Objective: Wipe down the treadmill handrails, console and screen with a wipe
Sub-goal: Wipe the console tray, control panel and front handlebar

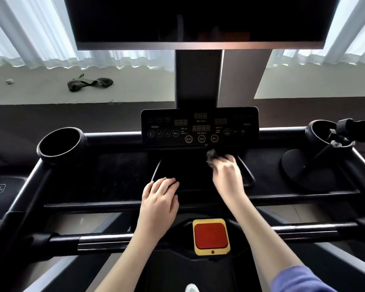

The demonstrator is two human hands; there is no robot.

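The right hand (226, 172) has its fingers curled tight round a small, dark grey, crumpled wipe (211, 155). The wipe sticks out past the fingertips. It sits at the far end of the sunken black middle tray (190, 175) of the treadmill, just below the near edge of the flat black button panel (199, 127) with its dim number lights. The left hand (159, 193) holds nothing. It lies open, with loose fingers close together, on the near left part of the same tray.

A round black cup holder (60, 144) is to the left of the tray. A second black cup holder (321, 133) is on the far right, with a black stand leaning in it. Close to the person, a shiny black front handrail bar (103, 239) runs from left to right. In the middle of it is a square red stop button in a yellow frame (211, 236). High up at the far end hangs the big dark flat screen (198, 17). White curtains (30, 39) hang behind it.

It looks like the console is being wiped now, at the spot right under the buttons. The next move likely needs the wipe to slide up onto the button panel. A soft, flat push would be best there, so no button gets pressed by mistake. I cannot tell if the handrails and screen are clean yet
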